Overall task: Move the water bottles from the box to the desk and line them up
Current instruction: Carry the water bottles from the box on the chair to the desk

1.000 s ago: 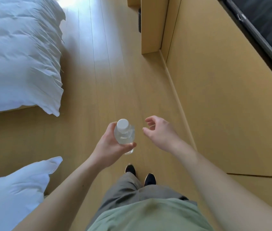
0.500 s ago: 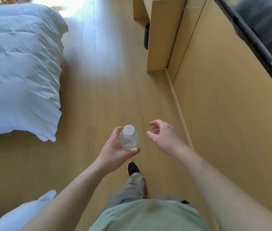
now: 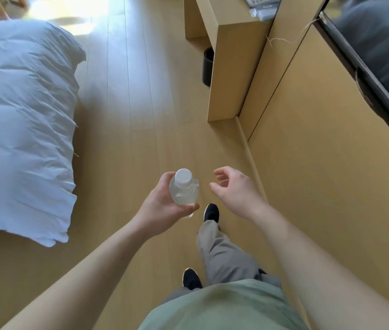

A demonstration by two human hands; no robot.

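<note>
Person mid-stride on the wooden floor (image 3: 126,120), a water bottle (image 3: 184,188) carried in the left hand (image 3: 162,206). Fingers curl behind the clear body and the thumb wraps under its lower front; white cap up and tipped slightly toward the camera, long axis near vertical. The right hand (image 3: 235,190) hangs just beside the bottle on its right, apart from it, fingers loosely curled and holding nothing. The desk (image 3: 234,44) lies ahead and to the right, well apart from the bottle; only its near end panel and a strip of top show, with some pale items at the top edge too small to name. A dark bin (image 3: 208,66) stands just left of that panel. Bed (image 3: 22,120) bounds the left, wall panelling (image 3: 319,163) the right; the floor lane between is open. Judgement: the left hand is the carrier; placing the bottle calls for a lift up and rightward over the desk's near edge. The box is not in view.
</note>
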